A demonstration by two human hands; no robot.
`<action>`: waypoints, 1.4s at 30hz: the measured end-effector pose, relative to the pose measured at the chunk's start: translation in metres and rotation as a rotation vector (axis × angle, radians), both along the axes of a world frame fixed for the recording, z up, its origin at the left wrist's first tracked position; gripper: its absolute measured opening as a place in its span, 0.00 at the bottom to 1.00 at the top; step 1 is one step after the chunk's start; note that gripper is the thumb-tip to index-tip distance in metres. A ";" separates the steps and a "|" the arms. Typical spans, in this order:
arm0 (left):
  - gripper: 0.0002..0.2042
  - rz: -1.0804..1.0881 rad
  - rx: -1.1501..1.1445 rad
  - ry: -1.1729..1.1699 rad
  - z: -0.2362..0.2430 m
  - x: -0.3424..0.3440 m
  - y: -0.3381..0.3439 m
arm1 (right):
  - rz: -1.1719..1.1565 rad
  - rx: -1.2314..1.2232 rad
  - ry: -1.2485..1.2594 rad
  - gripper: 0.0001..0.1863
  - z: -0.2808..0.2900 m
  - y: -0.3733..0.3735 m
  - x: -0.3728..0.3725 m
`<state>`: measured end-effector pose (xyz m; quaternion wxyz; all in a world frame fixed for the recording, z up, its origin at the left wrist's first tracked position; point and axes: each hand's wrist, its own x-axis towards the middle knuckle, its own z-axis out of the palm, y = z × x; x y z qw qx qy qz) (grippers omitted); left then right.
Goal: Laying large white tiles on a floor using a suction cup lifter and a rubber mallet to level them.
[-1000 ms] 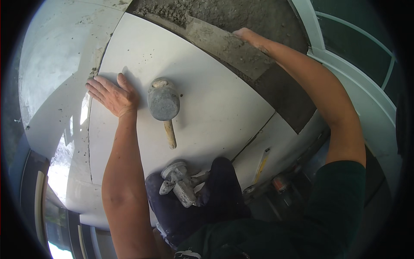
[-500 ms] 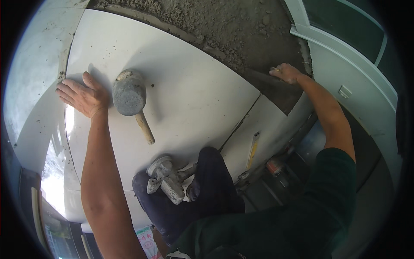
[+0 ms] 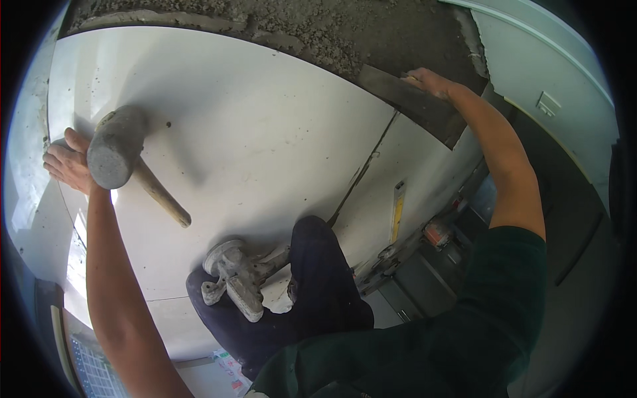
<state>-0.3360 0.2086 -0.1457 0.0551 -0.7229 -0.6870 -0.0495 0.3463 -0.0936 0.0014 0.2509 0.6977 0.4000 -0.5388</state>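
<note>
My right hand point(image 3: 428, 83) is closed around the handle of a trowel point(image 3: 415, 106). Its long, dark, flat blade lies at the border between the grey mortar bed point(image 3: 391, 40) and the large white tile point(image 3: 265, 132). At the tile's left edge, my left hand point(image 3: 70, 162) rests with fingers stretched out, holding nothing. A rubber mallet point(image 3: 119, 149) with a grey head and wooden handle stands on the tile just beside that hand and hides part of it from view.
A grey, mortar-crusted power tool point(image 3: 235, 275) with a round head lies by my knees. Right of my knee is a yellow-and-silver level or ruler point(image 3: 398, 211), with a red-and-grey object point(image 3: 438, 233) beyond it. A pale wall with a switch plate point(image 3: 549, 104) borders the right side.
The whole view has shifted, so the mallet and left hand appear farther left. In my right hand, the trowel has turned and shows more of its blade edge. My left hand stays at the tile's edge.
</note>
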 end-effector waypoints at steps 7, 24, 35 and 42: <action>0.16 -0.448 0.103 0.406 -0.018 -0.038 0.013 | 0.104 -0.221 -0.291 0.26 0.050 -0.093 0.060; 0.35 0.254 -0.077 -0.209 0.049 0.053 -0.020 | -0.724 0.859 0.527 0.43 0.000 0.026 -0.428; 0.33 0.254 -0.192 -0.304 0.053 0.047 -0.022 | -1.404 0.582 0.551 0.19 0.007 0.089 -0.538; 0.34 0.212 -0.233 -0.310 0.054 0.051 -0.019 | -1.101 0.786 0.406 0.19 -0.013 0.106 -0.519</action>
